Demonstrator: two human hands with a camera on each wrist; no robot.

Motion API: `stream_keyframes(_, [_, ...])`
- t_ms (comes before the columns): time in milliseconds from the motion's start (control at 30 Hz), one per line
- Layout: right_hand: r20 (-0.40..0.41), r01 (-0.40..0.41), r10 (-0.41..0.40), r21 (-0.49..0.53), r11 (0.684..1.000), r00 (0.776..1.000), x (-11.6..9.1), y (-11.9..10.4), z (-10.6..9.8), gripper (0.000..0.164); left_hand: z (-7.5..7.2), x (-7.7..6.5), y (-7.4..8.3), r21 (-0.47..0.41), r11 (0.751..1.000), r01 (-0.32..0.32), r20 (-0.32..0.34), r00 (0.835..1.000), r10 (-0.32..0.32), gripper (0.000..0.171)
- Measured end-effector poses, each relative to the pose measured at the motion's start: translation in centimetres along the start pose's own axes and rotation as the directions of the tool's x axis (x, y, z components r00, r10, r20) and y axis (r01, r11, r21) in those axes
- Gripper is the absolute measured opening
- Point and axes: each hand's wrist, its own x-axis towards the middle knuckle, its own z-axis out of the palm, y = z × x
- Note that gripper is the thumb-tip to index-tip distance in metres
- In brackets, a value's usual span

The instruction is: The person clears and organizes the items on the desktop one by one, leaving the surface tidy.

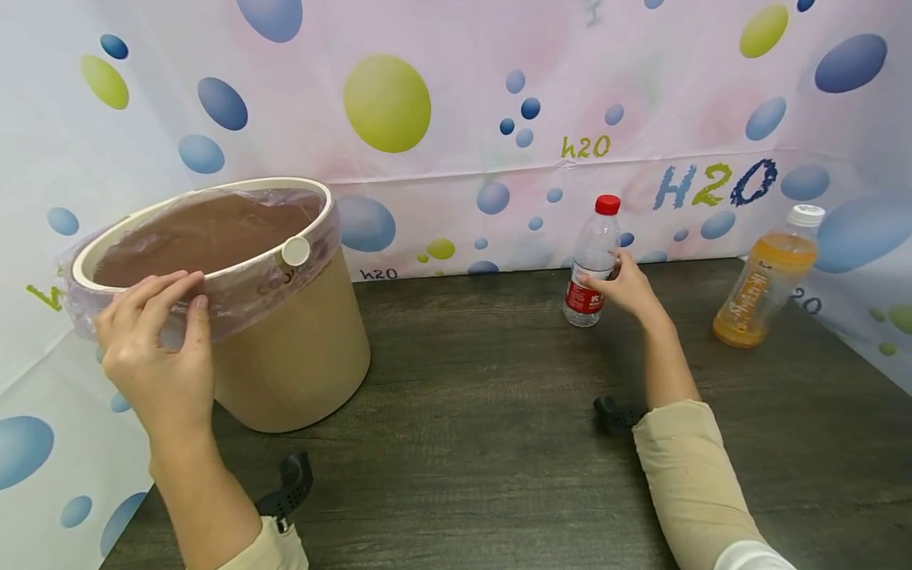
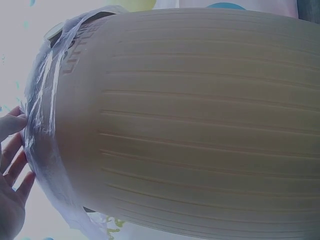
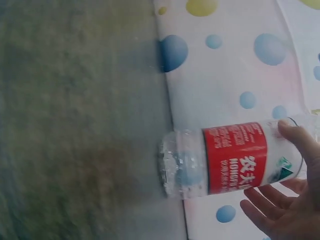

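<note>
My right hand (image 1: 630, 289) holds a clear plastic bottle (image 1: 584, 299) with a red cap and a red-and-white label. In the right wrist view the thumb (image 3: 295, 132) lies on one side of the bottle (image 3: 235, 160), with fingers on the other. The bottle is close to the dark table; whether its base touches is unclear. At the left, my left hand (image 1: 157, 348) rests on the rim of a beige trash bin (image 1: 299, 356), its fingers nearly straight. A thin translucent bin liner (image 2: 42, 120) is folded over the rim, under those fingers. The bin's bottom inside is hidden.
A second bottle (image 1: 765, 277), white-capped with some orange drink, stands at the right, beyond my right forearm. A patterned sheet (image 1: 463, 103) with blue and green spots hangs behind the dark wooden table (image 1: 463, 443). Black wrist mounts (image 1: 288, 487) are under both forearms.
</note>
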Motion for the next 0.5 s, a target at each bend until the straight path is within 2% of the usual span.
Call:
stream_keyframes(100, [-0.007, -0.003, 0.003, 0.023, 1.000, 1.000, -0.1, -0.3, -0.3, 0.088, 0.0, 0.0, -0.8, -0.001, 1.000, -0.006, 0.005, 1.000, 0.006, 0.012])
stream_keyframes(233, [-0.081, 0.013, -0.007, 0.077, 0.997, 0.997, 0.0, -0.9, -0.4, 0.088, 0.0, -0.1, -1.5, 0.001, 1.000, -0.018, 0.012, 1.000, 0.017, 0.012])
stream_keyframes(367, [-0.143, 0.014, 0.000, 0.097, 0.995, 0.990, 0.0, -1.3, -0.1, 0.084, 0.1, -0.1, -1.3, 0.000, 1.000, -0.013, 0.009, 1.000, 0.013, 0.012])
stream_keyframes(500, [-0.181, 0.005, 0.012, 0.094, 0.996, 0.983, -0.1, -1.6, 0.0, 0.081, 0.1, 0.0, -0.4, -0.006, 1.000, 0.002, -0.003, 1.000, -0.002, 0.011])
